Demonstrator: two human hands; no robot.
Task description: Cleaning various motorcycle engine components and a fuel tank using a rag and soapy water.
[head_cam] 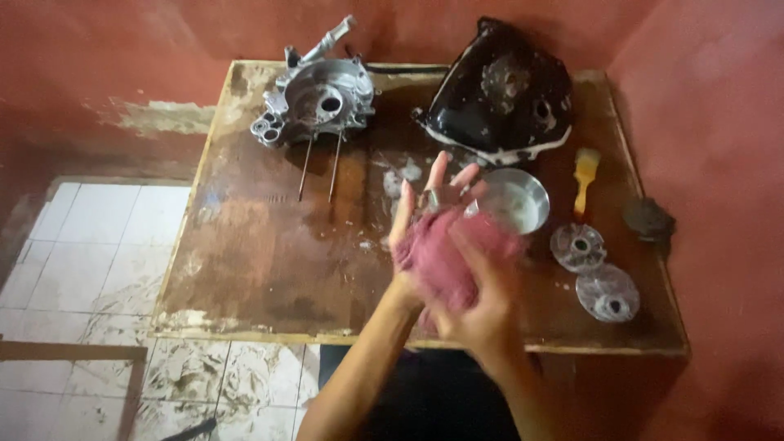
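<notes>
Both my hands are together over the front middle of a worn wooden table (261, 269). A pink-red rag (445, 253) is bunched between them. My left hand (425, 216) lies under and behind the rag with its fingers spread upward, and a small metal part shows at its fingertips. My right hand (482, 298) presses the rag from the near side, fingers wrapped over it. The image is blurred at the hands, so the small part's shape is unclear.
A silver engine casing (322, 102) with two thin rods (318, 167) lies at the back left. A black engine cover (502, 90) sits at the back right, a metal bowl (516, 200) beside my hands, a yellow brush (584, 175), a dark round part (648, 219), two round metal discs (592, 269). Red walls enclose the corner.
</notes>
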